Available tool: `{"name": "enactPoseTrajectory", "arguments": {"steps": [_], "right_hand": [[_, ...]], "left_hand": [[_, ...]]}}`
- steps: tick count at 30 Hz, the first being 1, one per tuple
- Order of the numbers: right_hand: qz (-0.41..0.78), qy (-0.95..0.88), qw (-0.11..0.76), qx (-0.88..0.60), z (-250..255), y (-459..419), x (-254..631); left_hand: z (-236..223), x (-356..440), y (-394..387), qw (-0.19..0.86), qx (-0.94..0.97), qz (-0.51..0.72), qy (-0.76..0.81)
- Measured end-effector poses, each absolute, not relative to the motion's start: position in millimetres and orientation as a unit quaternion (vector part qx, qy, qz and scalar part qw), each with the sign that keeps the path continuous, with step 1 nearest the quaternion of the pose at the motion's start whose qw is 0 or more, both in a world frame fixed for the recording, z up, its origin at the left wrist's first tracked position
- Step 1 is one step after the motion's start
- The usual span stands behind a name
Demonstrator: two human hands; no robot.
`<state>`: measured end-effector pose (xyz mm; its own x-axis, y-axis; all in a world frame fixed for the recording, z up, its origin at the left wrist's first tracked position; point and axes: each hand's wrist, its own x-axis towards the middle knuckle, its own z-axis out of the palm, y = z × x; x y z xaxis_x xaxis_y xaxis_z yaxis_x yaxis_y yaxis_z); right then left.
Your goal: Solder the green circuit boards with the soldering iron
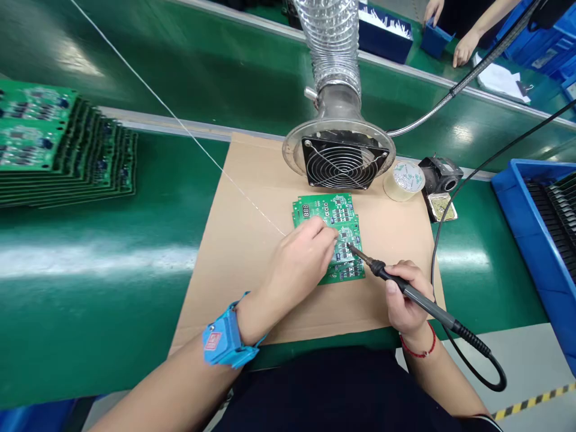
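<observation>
My right hand (408, 294) is wrapped round the grey handle of a soldering iron (420, 298). The iron's tip touches or hovers just over a green circuit board (345, 237), near a row of small parts. My left hand (303, 258) is closed in a pinch above the same board, and a thin solder wire (198, 144) runs into it from the upper left. Its fingers hide the wire's end and part of the board. Other boards lie under this one, slightly out of line. A blue wrist strap (233, 336) is round my left wrist.
Cardboard (234, 240) covers the green bench here. A fume fan (344, 162) on a foil duct hangs behind the boards. Tape roll (405, 180) and iron stand (441, 180) are right of it. Stacked boards (67, 144) stand left, a blue crate (526, 240) right. A co-worker's hands (465, 48) are across.
</observation>
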<state>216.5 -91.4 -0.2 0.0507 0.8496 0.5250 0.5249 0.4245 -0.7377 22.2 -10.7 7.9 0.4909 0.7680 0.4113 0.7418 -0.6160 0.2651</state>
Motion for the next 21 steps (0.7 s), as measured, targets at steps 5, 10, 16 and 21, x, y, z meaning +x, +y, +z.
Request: {"name": "enactPoseTrajectory", "arguments": {"steps": [5, 10, 16, 21], "right_hand": [[0.157, -0.67, 0.515, -0.512, 0.1, -91.5, 216.1], [0.148, -0.66, 0.533, -0.509, -3.1, -94.0, 218.4], [0.141, -0.655, 0.559, -0.488, -4.7, -95.1, 219.7], [0.121, -0.667, 0.554, -0.484, -1.6, -92.5, 216.5]], "left_hand": [[8.9, 22.3, -11.9, 0.09, 0.86, 0.261, 0.428], [13.6, 18.6, -9.3, 0.132, 0.838, 0.278, 0.45], [15.8, 16.8, -8.6, 0.071, 0.857, 0.269, 0.434], [15.8, 18.0, -9.9, 0.044, 0.868, 0.262, 0.419]]}}
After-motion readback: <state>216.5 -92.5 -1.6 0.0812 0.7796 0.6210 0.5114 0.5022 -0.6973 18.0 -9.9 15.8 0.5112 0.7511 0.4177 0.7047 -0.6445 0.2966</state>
